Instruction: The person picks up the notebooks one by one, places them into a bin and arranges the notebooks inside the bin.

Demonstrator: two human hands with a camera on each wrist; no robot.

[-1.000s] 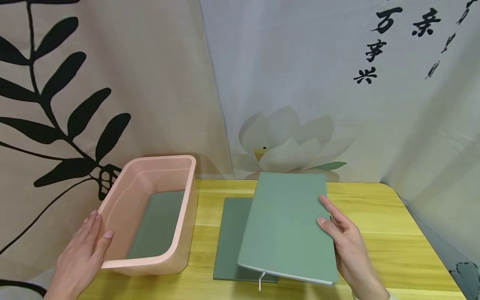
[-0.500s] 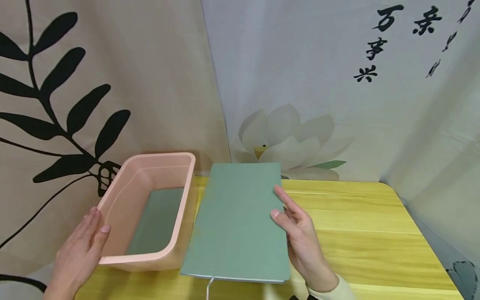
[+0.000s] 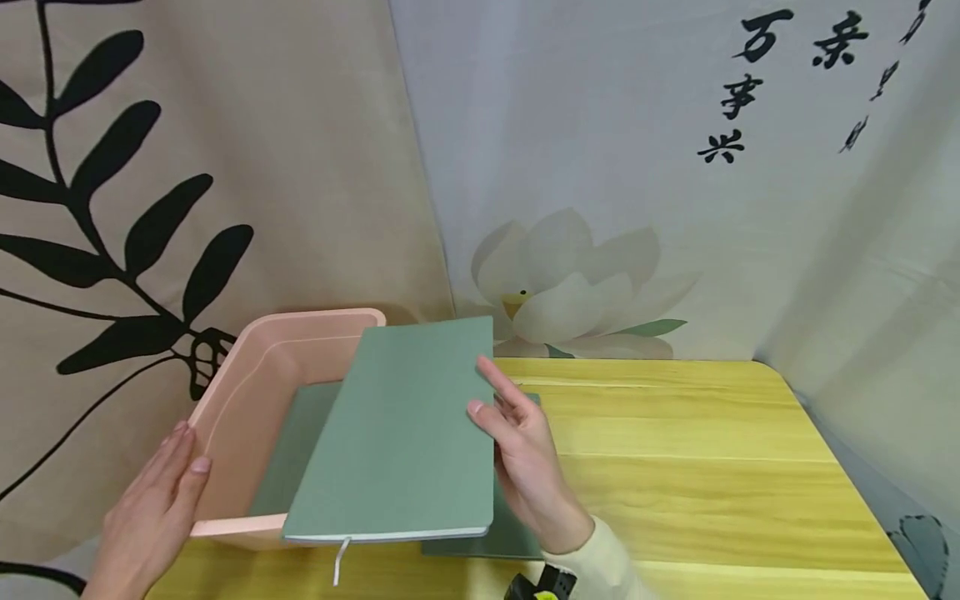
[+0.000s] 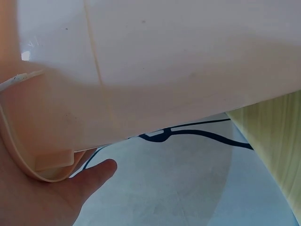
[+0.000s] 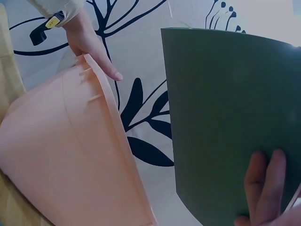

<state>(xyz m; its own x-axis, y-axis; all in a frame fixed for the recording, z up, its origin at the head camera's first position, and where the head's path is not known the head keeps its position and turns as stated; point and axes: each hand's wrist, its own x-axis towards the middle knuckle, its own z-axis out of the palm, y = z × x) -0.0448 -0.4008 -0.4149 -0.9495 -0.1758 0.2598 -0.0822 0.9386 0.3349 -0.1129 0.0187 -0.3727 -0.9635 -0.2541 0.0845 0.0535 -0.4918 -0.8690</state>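
Observation:
My right hand (image 3: pixel 525 454) holds a green notebook (image 3: pixel 401 433) with a ribbon bookmark by its right edge, thumb on the cover and other fingers underneath. In the right wrist view, two fingers (image 5: pixel 267 188) lie flat against the dark-looking underside. The notebook overlaps the right rim of a pink plastic bin (image 3: pixel 247 392) in the head view. My left hand (image 3: pixel 150 508) grips the bin's near left corner, thumb over the rim, other fingers along the outer left side. Inside the bin, flat on its bottom, is another green cover (image 3: pixel 303 417), partly hidden by the held notebook.
A second green notebook (image 3: pixel 504 533) lies on the yellow wood table (image 3: pixel 675 467), mostly covered from above by the held one and my right hand. Curtains (image 3: pixel 585 167) with leaf, flower and character prints hang behind and to the sides. The table's right edge slopes forward.
My right hand has carried the notebook leftward from above the table notebook to over the bin's right side. My left hand has kept its place on the bin's corner.

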